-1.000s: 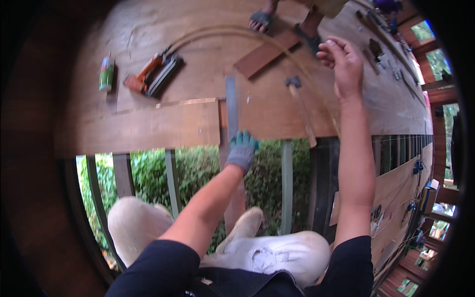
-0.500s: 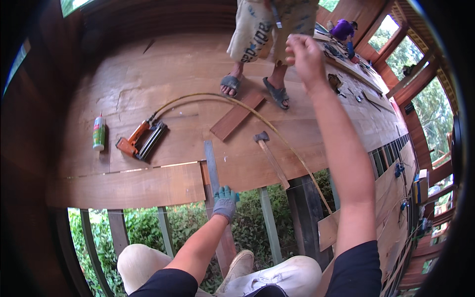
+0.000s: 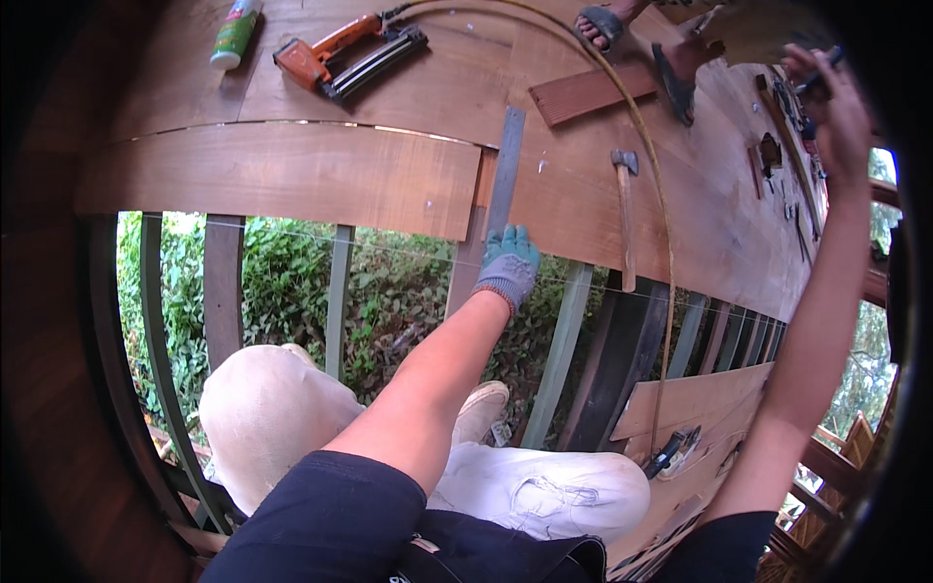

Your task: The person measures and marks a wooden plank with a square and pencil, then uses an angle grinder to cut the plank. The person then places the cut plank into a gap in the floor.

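My left hand [image 3: 509, 264], in a grey and green glove, lies at the lower end of a flat grey metal ruler [image 3: 505, 165]. Its fingers stretch forward over the edge of the wooden floor panel; the thumb is hidden. The ruler lies beside the end of a narrower brown plank [image 3: 301, 175]. Bare and raised at the far right, my right hand [image 3: 838, 121] has its fingers closed on a slim dark object [image 3: 821, 73], whose kind is unclear. Behind it is another person's trouser leg. A hatchet [image 3: 624, 209] lies to the right of the ruler.
An orange nail gun [image 3: 340, 56] with a yellow hose [image 3: 646, 126] and a green bottle [image 3: 233, 37] lie at the far left. A reddish board [image 3: 593, 95] is near a co-worker's sandalled foot [image 3: 673, 83]. Open gaps between joists [image 3: 559, 350] show plants below. A black-handled tool [image 3: 669, 453] lies lower right.
The view has shifted, so the floor and tools appear higher up. My right hand has swung out to the right and now holds a dark object. My left hand stays by the ruler.
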`<state>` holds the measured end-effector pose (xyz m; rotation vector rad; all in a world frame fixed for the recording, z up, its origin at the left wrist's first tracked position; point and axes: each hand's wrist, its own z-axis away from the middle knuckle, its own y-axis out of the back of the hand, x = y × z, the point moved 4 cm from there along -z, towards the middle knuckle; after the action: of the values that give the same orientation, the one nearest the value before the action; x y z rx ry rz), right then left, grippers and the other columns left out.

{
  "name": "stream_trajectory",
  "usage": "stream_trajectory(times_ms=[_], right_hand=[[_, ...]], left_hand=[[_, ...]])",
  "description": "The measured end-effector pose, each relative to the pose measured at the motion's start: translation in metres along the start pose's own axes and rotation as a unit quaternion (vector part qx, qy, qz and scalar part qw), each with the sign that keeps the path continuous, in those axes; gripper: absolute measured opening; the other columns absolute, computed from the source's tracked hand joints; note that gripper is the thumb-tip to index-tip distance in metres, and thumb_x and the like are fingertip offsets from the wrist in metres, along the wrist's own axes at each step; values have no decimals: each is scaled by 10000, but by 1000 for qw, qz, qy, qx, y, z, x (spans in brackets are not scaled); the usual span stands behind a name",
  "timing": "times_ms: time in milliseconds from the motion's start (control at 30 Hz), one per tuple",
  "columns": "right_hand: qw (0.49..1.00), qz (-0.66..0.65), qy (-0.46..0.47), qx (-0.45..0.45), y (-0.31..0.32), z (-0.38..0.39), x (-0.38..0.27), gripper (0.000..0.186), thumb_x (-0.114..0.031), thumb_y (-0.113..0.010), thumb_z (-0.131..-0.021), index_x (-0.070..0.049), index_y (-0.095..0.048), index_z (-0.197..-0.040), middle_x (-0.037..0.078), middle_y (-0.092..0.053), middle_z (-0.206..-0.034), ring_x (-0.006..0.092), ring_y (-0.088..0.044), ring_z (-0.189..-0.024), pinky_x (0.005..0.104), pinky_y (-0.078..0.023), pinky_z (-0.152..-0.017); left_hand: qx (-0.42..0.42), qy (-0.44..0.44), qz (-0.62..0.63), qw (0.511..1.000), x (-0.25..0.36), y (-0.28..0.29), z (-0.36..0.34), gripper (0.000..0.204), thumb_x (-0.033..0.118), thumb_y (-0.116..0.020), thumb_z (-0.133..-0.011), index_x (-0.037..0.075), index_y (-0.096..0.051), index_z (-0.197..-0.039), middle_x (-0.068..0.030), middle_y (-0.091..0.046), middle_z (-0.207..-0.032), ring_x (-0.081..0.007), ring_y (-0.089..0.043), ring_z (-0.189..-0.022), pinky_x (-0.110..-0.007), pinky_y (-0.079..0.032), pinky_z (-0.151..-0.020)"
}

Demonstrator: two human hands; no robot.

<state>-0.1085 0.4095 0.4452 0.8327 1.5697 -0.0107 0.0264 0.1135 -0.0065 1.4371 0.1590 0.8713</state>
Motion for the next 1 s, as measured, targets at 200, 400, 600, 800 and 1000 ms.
stream_trajectory(times_ms=[200,400,600,800,1000], right_hand=[[960,187,-78,-192,-245,184,188,274,-311,-523,-1034,-70,-643,-1085,161,-701,-1040,302,-654,-1045,412,-492,-902],[911,315,-23,-264,-315,245,268,476,-278,-466,-1041,-11,-477,-1434,225,-514,-1466,388,-437,-1406,559,-318,-1175],[848,424,61,-312,-322,240,266,359,-255,-448,-1041,-35,-557,-1302,158,-515,-1490,348,-396,-1447,614,-221,-1211],[838,428,16,-338,-323,224,254,323,-278,-479,-1026,-53,-599,-1224,180,-573,-1414,385,-400,-1436,688,-195,-1183],[944,206,-139,-219,-298,224,243,283,-325,-645,-945,-65,-714,-1034,211,-682,-1180,356,-597,-1225,454,-460,-1020]], left_hand=[[-24,-11,-9,1000,0,-2,2,442,171,-492,-978,25,-523,-1395,-237,-483,-1483,-404,-447,-1397,-625,-342,-1115],[-3,-5,-24,1000,3,-1,1,535,225,-508,-988,36,-448,-1485,-236,-464,-1498,-420,-426,-1400,-627,-352,-1103],[-52,-6,-60,997,6,5,4,546,241,-497,-995,40,-444,-1500,-243,-415,-1545,-434,-355,-1456,-657,-330,-1111],[-15,-19,-72,997,4,9,4,538,207,-518,-975,12,-455,-1473,-253,-451,-1506,-426,-422,-1407,-643,-368,-1087],[-34,-23,-68,997,2,-4,4,552,194,-533,-969,6,-429,-1478,-260,-426,-1515,-413,-417,-1415,-620,-365,-1099]])
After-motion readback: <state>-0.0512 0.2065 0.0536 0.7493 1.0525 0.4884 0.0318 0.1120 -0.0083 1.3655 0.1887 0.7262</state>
